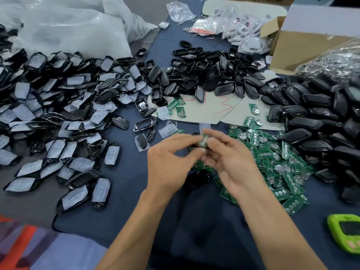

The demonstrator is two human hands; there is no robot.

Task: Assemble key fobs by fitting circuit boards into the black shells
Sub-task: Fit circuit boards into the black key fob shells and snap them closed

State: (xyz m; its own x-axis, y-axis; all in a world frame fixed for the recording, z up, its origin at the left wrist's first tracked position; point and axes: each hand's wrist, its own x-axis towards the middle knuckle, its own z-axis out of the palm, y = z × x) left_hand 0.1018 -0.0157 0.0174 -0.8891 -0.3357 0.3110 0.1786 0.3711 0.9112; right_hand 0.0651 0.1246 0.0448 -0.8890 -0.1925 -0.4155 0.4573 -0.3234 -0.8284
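Observation:
My left hand (pixel 167 164) and my right hand (pixel 231 158) meet at the centre above the dark cloth. Between their fingertips sits a small green circuit board (pixel 203 141), blurred; a black shell seems to lie under it, partly hidden by fingers. Several loose green circuit boards (pixel 276 160) lie in a heap just right of my right hand. Empty black shells (pixel 204 75) are piled behind the hands. One black shell (pixel 196 180) rests on the cloth below my hands.
Shells with clear rubber pads (pixel 58 114) cover the left side. A heap of closed black fobs (pixel 321 121) fills the right. A cardboard box (pixel 303 45) and plastic bags (pixel 68 30) stand at the back. A green device (pixel 345 231) lies at the near right.

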